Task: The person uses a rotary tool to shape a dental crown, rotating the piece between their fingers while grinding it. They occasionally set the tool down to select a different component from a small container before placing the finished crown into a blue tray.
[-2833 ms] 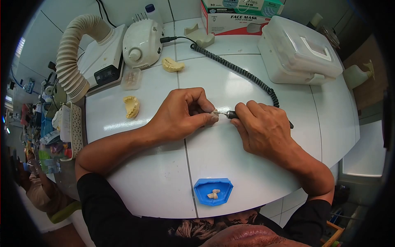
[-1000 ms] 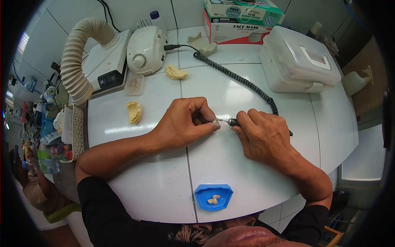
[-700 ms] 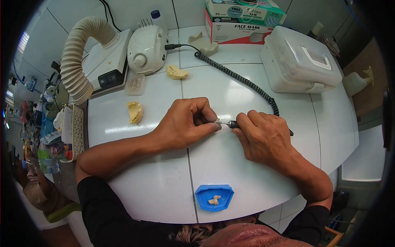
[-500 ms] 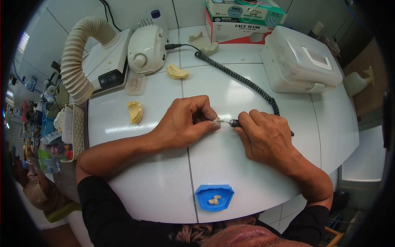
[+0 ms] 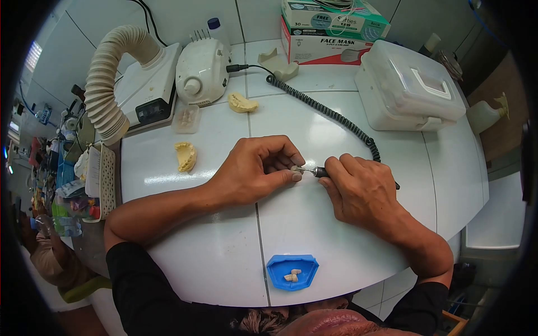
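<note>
My left hand (image 5: 249, 171) pinches a small pale tooth-like piece (image 5: 296, 168) between thumb and fingers, which partly hide it. Wrapped around the dark grip of a rotary handpiece (image 5: 320, 172) is my right hand (image 5: 361, 182). The handpiece's thin metal bit points left, its tip right at the small piece. A black coiled cord (image 5: 330, 113) runs from the handpiece back to the white control unit (image 5: 200, 73). Closer to my body, a blue dish (image 5: 277, 273) holds several small tooth-coloured pieces (image 5: 292, 275).
Yellowish dental casts (image 5: 185, 157) lie left of my hands and further back, beside a small clear box (image 5: 186, 119). A ribbed hose (image 5: 103, 95) curves over the left side. Mask boxes (image 5: 330, 49) and a lidded white case (image 5: 406, 92) stand behind. Another person (image 5: 56, 257) sits far left.
The view has tilted slightly, so things sit a little lower in it. My left fingers have shifted slightly around the small piece; the handpiece stays at it.
</note>
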